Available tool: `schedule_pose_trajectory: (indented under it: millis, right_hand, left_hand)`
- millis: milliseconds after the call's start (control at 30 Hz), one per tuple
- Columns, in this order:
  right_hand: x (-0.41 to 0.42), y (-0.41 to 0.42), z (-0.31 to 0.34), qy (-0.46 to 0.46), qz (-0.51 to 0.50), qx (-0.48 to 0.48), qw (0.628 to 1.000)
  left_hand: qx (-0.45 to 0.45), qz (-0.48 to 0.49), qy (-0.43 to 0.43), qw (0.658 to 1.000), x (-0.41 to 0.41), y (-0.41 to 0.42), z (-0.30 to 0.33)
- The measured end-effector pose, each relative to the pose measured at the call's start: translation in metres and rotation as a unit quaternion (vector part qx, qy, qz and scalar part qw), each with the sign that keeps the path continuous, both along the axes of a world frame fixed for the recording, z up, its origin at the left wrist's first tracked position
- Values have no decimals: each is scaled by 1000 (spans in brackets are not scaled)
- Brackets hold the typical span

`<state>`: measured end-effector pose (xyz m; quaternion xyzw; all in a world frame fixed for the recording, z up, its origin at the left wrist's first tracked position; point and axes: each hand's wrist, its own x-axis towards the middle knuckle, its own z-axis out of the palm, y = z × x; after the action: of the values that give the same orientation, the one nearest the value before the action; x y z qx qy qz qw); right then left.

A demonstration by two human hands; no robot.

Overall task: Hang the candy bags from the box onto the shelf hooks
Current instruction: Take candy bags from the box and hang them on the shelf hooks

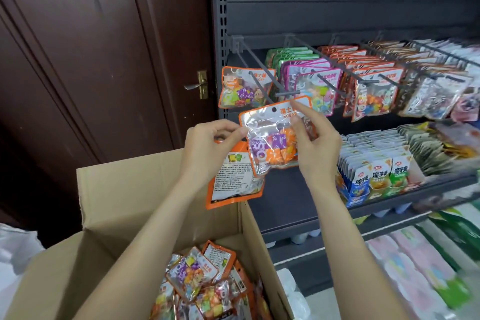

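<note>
My right hand (315,143) pinches an orange-edged candy bag (270,138) by its right side, hang hole at the top, just below the tip of the leftmost shelf hook (262,78). My left hand (210,148) touches that bag's left edge and holds a second candy bag (233,182), back label facing me, hanging below. One orange candy bag (241,89) hangs on the leftmost hook. The cardboard box (161,205) below holds several more candy bags (205,283).
Further hooks to the right carry green, pink and orange bags (311,78). The shelf below (291,202) holds rows of snack packs (376,171) at the right. A dark wooden door (104,60) with a brass handle stands at the left.
</note>
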<state>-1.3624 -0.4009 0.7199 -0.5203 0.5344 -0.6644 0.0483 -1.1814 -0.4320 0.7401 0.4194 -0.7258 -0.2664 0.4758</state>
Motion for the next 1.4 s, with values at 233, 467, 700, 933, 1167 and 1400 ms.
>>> schedule_pose_trajectory:
  millis: [233,467,700,933,1167,1400]
  right_hand:
    - [-3,-19,0,4,-8,2,1000]
    - [7,-50,0,-10,-80,15,997]
    - [28,-102,10,72,-106,52,990]
    - [46,-41,-25,79,51,170,981]
    - [70,22,-71,366,103,100,919]
    - [73,23,-76,176,-26,-35,983]
  left_hand:
    - [-26,23,-17,999,-4,-13,0]
    - [-65,66,-57,994,13,-22,-7]
    - [-7,119,-54,991,41,-27,-17]
    - [82,123,79,986,37,-28,-20]
    - [209,92,261,938,11,-15,-25]
    - [274,-19,336,901,-11,2,-21]
